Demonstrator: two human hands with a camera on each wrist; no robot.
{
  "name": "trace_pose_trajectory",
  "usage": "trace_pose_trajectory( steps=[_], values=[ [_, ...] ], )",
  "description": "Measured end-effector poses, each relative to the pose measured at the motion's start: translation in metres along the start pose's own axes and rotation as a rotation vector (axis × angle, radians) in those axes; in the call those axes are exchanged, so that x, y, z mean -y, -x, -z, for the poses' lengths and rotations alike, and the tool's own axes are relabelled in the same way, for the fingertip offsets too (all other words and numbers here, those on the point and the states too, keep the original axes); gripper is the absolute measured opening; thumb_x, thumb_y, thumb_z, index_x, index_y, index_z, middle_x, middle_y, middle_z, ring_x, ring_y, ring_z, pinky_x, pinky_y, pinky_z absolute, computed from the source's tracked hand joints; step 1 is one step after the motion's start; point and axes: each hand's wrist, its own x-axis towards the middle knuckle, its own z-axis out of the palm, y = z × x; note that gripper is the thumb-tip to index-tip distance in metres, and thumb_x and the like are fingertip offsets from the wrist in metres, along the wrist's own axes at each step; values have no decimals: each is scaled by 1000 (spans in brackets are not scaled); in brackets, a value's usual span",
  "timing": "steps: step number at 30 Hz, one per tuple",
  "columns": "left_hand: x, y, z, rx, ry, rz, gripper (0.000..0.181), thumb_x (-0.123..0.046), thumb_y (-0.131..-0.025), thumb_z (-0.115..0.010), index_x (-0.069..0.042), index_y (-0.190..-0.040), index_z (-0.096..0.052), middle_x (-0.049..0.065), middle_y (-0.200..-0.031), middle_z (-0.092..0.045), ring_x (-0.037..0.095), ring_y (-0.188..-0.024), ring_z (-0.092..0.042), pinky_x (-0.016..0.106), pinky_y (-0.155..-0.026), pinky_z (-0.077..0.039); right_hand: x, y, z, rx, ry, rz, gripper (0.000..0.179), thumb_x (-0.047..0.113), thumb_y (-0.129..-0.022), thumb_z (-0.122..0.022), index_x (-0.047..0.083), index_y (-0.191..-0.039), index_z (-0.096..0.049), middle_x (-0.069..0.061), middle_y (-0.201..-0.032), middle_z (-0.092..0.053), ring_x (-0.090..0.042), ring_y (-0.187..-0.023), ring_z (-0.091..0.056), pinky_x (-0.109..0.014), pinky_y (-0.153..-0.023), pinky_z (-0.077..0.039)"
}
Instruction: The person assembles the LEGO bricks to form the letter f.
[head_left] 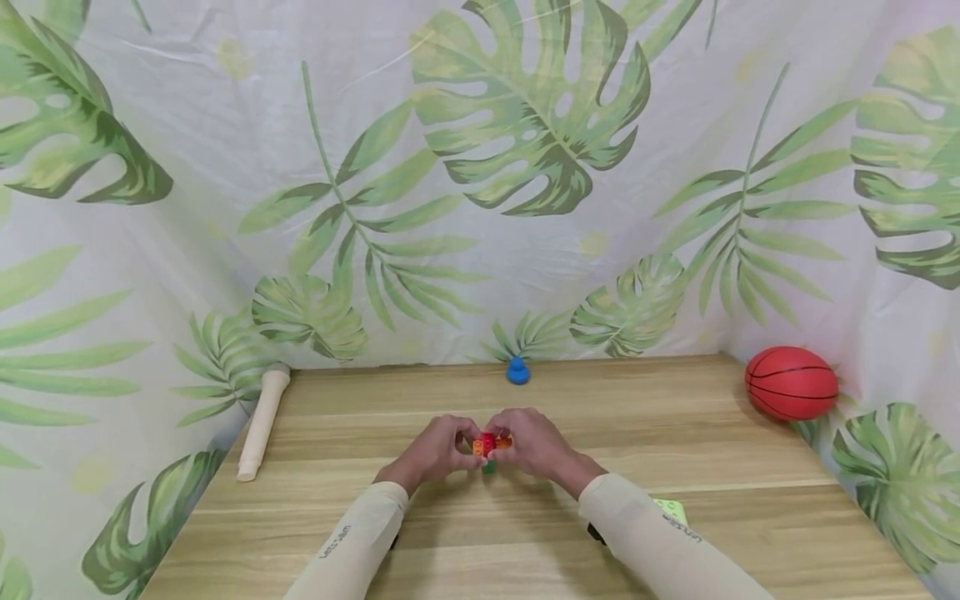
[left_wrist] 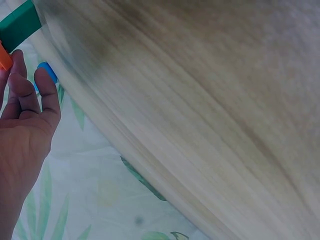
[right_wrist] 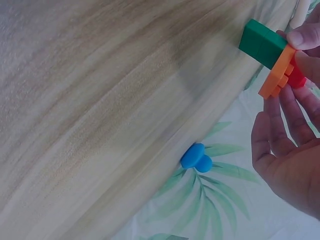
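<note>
In the head view a small stack of toy building bricks is held between both hands, near the middle of the table. Its red brick (head_left: 488, 440) sits on top, an orange brick (head_left: 477, 447) lies crosswise, and a green brick (right_wrist: 262, 44) forms the bottom. My left hand (head_left: 441, 446) pinches the stack from the left with thumb and fingers. From the right, my right hand (head_left: 534, 443) grips the orange and red bricks. The right wrist view shows the orange studs between green and red. Fingers cover part of the stack.
A blue knob-shaped object (head_left: 517, 371) stands at the table's (head_left: 375, 396) back edge. On the left lies a pale cylindrical stick (head_left: 262, 425); a red ball (head_left: 792, 383) with black lines sits at the right edge. A lime-green piece (head_left: 672, 510) is partly behind the right forearm.
</note>
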Motion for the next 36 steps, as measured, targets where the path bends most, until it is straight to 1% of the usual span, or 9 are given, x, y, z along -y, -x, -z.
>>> trace_pose_trajectory(
  steps=[5, 9, 16, 20, 23, 26, 29, 32, 36],
  values=[
    [1, 0, -1, 1, 2, -10, 15, -15, -90, -88, -14, -101, -79, -3, -93, -73, 16, -82, -55, 21, -67, -45, -1, 0, -2, -5, 5, 6, 20, 11, -88, -89, 10, -107, -82, -3, -101, -81, -17, -90, -71, -37, -85, -61],
    [1, -1, -1, 1, 1, -13, 15, -15, -90, -88, -14, -101, -79, -3, -92, -73, 15, -81, -55, 21, -67, -45, -1, 1, -2, -6, 11, -4, 21, 12, -89, -89, 10, -108, -82, -3, -102, -81, -17, -91, -72, -35, -85, -61],
    [1, -2, -3, 4, 1, -8, 15, -16, -89, -89, -15, -100, -79, -2, -91, -71, 16, -82, -54, 22, -67, -44, -1, 3, -3, -14, 10, -14, 23, 14, -91, -87, 11, -113, -81, -3, -107, -81, -19, -96, -72, -39, -92, -61],
    [2, -3, -4, 6, -3, 1, 16, -15, -88, -90, -15, -100, -79, -4, -90, -70, 17, -83, -54, 22, -66, -44, 0, 4, -3, 17, 16, -16, 24, 13, -92, -86, 11, -116, -81, -1, -107, -80, -16, -94, -69, -36, -91, -61],
    [3, -2, -4, 11, -3, 14, 16, -14, -88, -89, -15, -99, -79, -4, -90, -69, 17, -83, -55, 22, -67, -45, 1, 7, -1, 67, 40, -13, 31, 14, -94, -84, 12, -124, -78, 0, -109, -77, -14, -94, -66, -32, -89, -59],
    [3, -1, -4, 14, 4, 19, 15, -14, -89, -89, -16, -100, -79, -4, -90, -69, 17, -83, -55, 23, -68, -45, 0, 15, 3, 102, 47, -4, 39, 16, -96, -82, 11, -134, -73, -3, -115, -74, -17, -100, -67, -36, -92, -59],
    [2, -1, -3, 15, 7, 18, 15, -15, -89, -88, -16, -100, -79, -3, -91, -69, 16, -83, -54, 23, -68, -44, -3, 27, 11, 106, 35, 6, 45, 18, -98, -79, 8, -141, -67, -8, -126, -71, -26, -113, -69, -45, -100, -59],
    [1, -1, -2, 11, 3, 15, 15, -16, -89, -89, -16, -101, -79, -1, -91, -70, 16, -82, -53, 23, -68, -43, -8, 41, 23, 96, 24, 15, 47, 17, -100, -77, 5, -143, -64, -13, -134, -69, -34, -124, -67, -53, -106, -56],
    [1, 0, -2, 4, -6, 15, 16, -17, -89, -89, -17, -101, -78, -2, -92, -69, 16, -83, -53, 23, -68, -44, -19, 63, 41, 84, 38, -1, 45, 19, -101, -75, 5, -143, -64, -13, -140, -67, -34, -131, -65, -54, -108, -54]
  ],
)
